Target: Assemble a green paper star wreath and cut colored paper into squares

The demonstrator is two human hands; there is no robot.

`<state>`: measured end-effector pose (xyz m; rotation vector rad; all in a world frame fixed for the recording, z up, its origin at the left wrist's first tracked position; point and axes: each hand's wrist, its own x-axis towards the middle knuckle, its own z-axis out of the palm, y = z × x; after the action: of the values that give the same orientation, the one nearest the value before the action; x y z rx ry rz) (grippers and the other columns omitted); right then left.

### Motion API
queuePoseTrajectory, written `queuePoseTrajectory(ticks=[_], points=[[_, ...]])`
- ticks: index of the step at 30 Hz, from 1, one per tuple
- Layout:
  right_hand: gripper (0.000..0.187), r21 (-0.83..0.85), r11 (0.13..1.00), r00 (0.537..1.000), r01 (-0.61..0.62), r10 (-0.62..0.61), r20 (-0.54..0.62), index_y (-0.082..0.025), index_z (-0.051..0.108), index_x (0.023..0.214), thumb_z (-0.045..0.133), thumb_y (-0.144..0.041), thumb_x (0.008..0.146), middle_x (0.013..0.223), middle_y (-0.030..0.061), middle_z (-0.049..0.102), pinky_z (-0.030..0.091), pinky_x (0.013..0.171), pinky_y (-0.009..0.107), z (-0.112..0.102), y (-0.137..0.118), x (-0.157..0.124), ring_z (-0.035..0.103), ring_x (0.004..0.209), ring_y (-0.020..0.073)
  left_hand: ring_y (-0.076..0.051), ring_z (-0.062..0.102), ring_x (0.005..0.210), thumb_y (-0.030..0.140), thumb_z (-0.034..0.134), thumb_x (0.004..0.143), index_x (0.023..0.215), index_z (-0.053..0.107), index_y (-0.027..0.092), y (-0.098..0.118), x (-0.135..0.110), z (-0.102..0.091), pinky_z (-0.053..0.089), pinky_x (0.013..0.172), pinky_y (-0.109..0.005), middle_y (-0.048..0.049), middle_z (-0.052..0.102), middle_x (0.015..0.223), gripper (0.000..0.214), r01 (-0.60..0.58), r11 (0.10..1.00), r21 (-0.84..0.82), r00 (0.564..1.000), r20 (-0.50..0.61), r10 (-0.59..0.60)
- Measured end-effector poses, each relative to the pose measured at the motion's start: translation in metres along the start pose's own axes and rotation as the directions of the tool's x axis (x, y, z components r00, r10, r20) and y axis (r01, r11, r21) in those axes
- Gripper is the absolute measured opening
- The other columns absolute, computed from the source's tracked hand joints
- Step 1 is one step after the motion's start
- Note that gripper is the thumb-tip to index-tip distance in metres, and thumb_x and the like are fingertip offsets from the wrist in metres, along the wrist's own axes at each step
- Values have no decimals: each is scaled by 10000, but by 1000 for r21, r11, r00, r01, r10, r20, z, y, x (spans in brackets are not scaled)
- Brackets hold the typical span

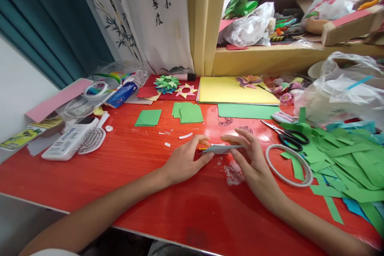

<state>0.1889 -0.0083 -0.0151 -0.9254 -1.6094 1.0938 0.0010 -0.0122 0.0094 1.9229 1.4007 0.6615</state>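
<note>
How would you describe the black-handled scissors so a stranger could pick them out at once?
Start at the glossy red table and find the right hand, pinching a grey folded paper with the left hand. To its right, beyond a white tape ring, at the edge of a heap of green paper strips, lie the black-handled metal scissors, alone in having black loops and silver blades.

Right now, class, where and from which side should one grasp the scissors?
Probably the black handle loops of the scissors, from the near side: they lie flat, blades pointing away to the left, with green paper scraps crowding their right. Left hand and right hand pinch folded paper.
</note>
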Motion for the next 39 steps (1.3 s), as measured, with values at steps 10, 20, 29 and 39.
queuePoseTrajectory(ticks=[10,20,29,39], points=[[367,-59,998,995,-17,23,98,-302,264,1259,373,-276,910,1184,66,494,407,935,381,-1,0,-1,478,1108,167,-188,500,1098,180,400,845,1177,426,243,0,0,-5,404,921,-356,-47,528,1204,339,-155,987,33,973,177,147],[158,-104,976,977,-190,198,76,-221,489,904,451,-372,877,732,-8,498,414,608,248,-7,7,7,483,684,130,-214,469,1085,257,302,884,1054,537,147,-80,82,-158,338,941,-334,-102,532,1151,310,139,670,729,986,-167,-23],[191,124,943,951,-310,308,36,-213,474,792,532,-392,825,642,-33,424,423,569,197,-8,6,18,460,610,105,-271,483,1095,422,368,868,1201,444,37,-154,131,-209,347,890,-332,-198,512,1234,515,197,527,827,979,-136,-152],[230,84,879,871,-470,447,203,-205,467,827,461,-433,863,719,-13,471,420,627,209,-15,6,14,487,692,120,-317,542,1067,571,355,812,1305,389,111,-171,140,-222,389,861,-361,-176,563,1197,676,242,400,884,963,-169,-209]])
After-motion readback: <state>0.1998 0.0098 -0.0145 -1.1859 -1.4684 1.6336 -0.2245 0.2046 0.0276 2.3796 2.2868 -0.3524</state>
